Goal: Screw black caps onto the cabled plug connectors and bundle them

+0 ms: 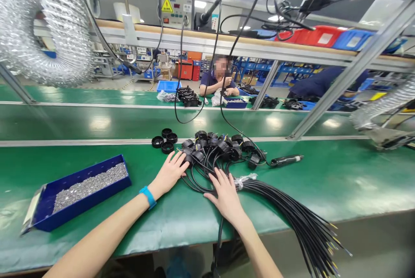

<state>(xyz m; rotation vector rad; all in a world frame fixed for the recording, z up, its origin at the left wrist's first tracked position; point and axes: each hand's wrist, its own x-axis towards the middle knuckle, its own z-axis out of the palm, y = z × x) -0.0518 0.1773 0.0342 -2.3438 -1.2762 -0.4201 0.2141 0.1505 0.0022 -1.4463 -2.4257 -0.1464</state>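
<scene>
My left hand [170, 172] rests at the left side of a pile of round black plastic housings [223, 146], its fingers stretched out and touching the nearest one. My right hand [225, 193] lies over the black cables [272, 196] that run from these housings, fingers spread. Whether it presses on any cable is hidden beneath the palm. A clear plastic tie [245, 180] wraps the cable bundle just right of that hand. The bundle's stripped ends hang past the table's front edge. Several loose black rings [167, 147] sit beyond my left hand.
A blue bin [82, 200] of small metal parts stands on the left of the green table [145, 226]. An electric screwdriver [287, 161] lies right of the pile, its cord hanging from above. Across the bench sits a person [215, 83]. A metal post [350, 62] slants at right.
</scene>
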